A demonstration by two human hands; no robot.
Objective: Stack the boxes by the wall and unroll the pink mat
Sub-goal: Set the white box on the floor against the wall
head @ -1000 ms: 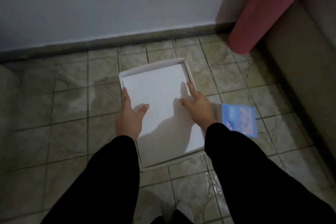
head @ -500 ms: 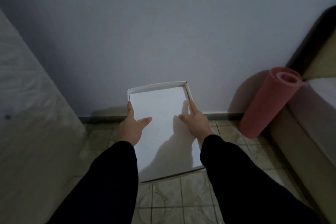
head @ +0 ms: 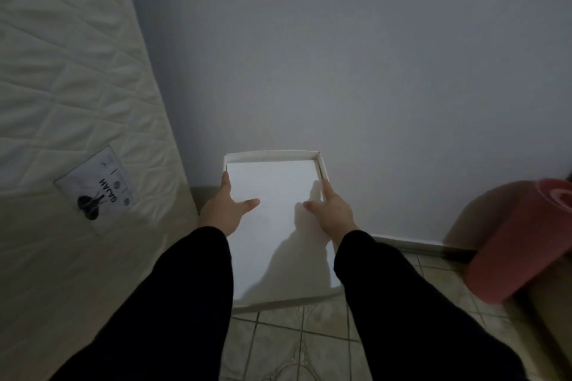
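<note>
I hold a shallow white box (head: 275, 182) off the floor in front of the wall, its open side up and its low rim showing at the far end. My left hand (head: 224, 210) grips its left edge with the thumb lying inside. My right hand (head: 331, 213) grips the right edge the same way. The rolled pink mat (head: 520, 244) leans at the right, still rolled, its spiral end near the frame edge.
A quilted white mattress (head: 71, 96) with a label leans against the grey wall (head: 340, 56) on the left. A beige sofa side (head: 554, 303) stands behind the mat at the right. Tiled floor (head: 288, 346) shows below the box.
I lifted the white box from the floor tiles and brought it up toward the wall. My view rose, so the blue box on the floor has left the frame and the mattress has come in.
</note>
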